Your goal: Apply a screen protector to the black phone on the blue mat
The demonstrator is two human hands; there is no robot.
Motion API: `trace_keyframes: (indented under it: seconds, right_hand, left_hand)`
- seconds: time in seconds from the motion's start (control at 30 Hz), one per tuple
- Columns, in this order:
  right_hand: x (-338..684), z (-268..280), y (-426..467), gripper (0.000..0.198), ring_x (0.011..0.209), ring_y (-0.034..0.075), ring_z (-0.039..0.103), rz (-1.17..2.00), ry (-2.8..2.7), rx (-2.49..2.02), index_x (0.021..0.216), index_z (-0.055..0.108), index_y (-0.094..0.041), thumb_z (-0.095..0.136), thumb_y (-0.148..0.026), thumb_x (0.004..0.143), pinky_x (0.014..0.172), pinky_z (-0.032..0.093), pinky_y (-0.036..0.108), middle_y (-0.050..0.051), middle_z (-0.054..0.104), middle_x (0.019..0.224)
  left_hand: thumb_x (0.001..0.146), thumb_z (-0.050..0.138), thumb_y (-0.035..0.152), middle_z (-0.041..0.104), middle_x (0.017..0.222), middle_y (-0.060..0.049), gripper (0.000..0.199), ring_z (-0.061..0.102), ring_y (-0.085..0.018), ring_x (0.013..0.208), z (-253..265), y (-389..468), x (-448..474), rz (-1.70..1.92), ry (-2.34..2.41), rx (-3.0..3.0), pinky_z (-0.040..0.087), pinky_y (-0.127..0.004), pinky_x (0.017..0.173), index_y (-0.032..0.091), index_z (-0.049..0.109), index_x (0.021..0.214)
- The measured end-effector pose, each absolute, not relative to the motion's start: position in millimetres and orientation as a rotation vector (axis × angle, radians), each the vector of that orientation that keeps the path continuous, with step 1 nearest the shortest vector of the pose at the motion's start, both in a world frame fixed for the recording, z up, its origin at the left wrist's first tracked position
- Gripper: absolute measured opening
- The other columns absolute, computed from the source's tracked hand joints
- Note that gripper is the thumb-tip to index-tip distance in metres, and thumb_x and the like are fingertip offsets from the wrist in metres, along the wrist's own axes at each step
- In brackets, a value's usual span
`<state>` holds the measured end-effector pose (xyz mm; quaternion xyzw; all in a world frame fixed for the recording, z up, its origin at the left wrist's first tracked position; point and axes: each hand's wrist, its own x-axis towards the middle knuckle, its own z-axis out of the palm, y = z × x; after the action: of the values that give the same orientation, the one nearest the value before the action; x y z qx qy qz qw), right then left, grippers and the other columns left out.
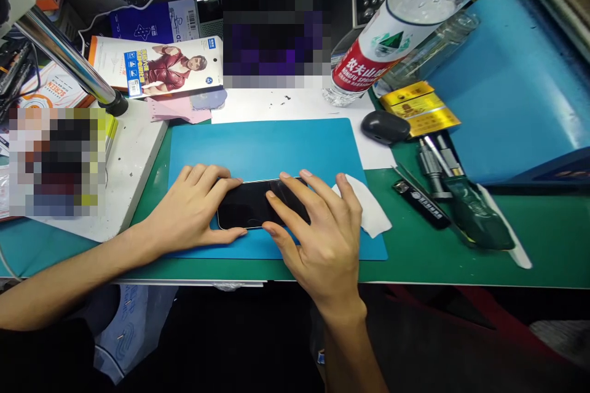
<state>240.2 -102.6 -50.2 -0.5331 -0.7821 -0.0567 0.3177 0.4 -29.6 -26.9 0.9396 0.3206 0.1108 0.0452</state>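
A black-screened smartphone lies flat on a light blue mat. Around its left end, my left hand has the thumb at the near edge and the fingertips at the far edge. My right hand is over the phone's right part, fingers spread and the fingertips on or just above the glass; exact contact is hard to tell. That hand covers the phone's right end. Just right of it, partly behind the fingers, is a crumpled white tissue.
On the right are a water bottle, a black mouse, a yellow box, a black lighter, screwdrivers and a dark green tool. A lamp post and a boxed item stand left. A green mat lies beneath.
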Motion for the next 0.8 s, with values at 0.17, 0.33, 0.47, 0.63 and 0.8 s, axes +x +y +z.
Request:
trace_keyframes:
  seconds: [0.17,0.33,0.47,0.63,0.8]
  right_hand:
    - [240.3,-52.8,-104.3,0.022,0.135,0.029,0.068,-0.159,-1.958,-1.368,0.114,0.08,-0.021,0.06,-0.029,0.108,0.127,0.045,0.058,0.009,0.079,0.13]
    - [240.0,-52.2,-105.7,0.023,0.128,0.028,0.072,-0.167,-1.937,-1.339,0.108,0.081,-0.02,0.059,-0.027,0.108,0.123,0.049,0.056,0.008,0.082,0.124]
    - [239.1,-50.2,-104.9,0.018,0.123,0.028,0.073,-0.171,-1.925,-1.33,0.103,0.081,-0.018,0.063,-0.018,0.104,0.121,0.051,0.053,0.007,0.084,0.118]
    - [238.0,-48.8,-104.0,0.02,0.119,0.027,0.074,-0.177,-1.899,-1.323,0.096,0.081,-0.019,0.063,-0.012,0.102,0.117,0.054,0.051,0.006,0.084,0.115]
    - [238.4,-49.2,-105.0,0.021,0.118,0.026,0.074,-0.185,-1.89,-1.302,0.096,0.08,-0.019,0.062,-0.01,0.1,0.115,0.056,0.05,0.006,0.084,0.112]
  left_hand:
    - [0.102,0.057,0.069,0.065,0.127,-0.019,0.071,0.06,-0.035,0.108,-26.9,-29.7,0.5,0.341,0.979,2.873,0.045,-0.047,0.09,0.008,0.058,0.139]
    - [0.102,0.058,0.068,0.066,0.127,-0.02,0.07,0.06,-0.035,0.109,-26.6,-30.2,0.5,0.329,0.992,2.867,0.046,-0.048,0.091,0.009,0.058,0.14]
    - [0.102,0.059,0.068,0.066,0.129,-0.02,0.071,0.06,-0.035,0.11,-27.0,-30.1,0.5,0.317,0.993,2.858,0.046,-0.048,0.091,0.009,0.058,0.14]
    - [0.101,0.059,0.069,0.066,0.128,-0.02,0.072,0.06,-0.035,0.108,-27.0,-30.1,0.6,0.328,0.984,2.87,0.046,-0.048,0.09,0.008,0.058,0.14]
    - [0.101,0.059,0.069,0.066,0.127,-0.02,0.071,0.06,-0.035,0.108,-26.2,-30.0,0.9,0.327,0.985,2.879,0.045,-0.047,0.089,0.009,0.058,0.139]
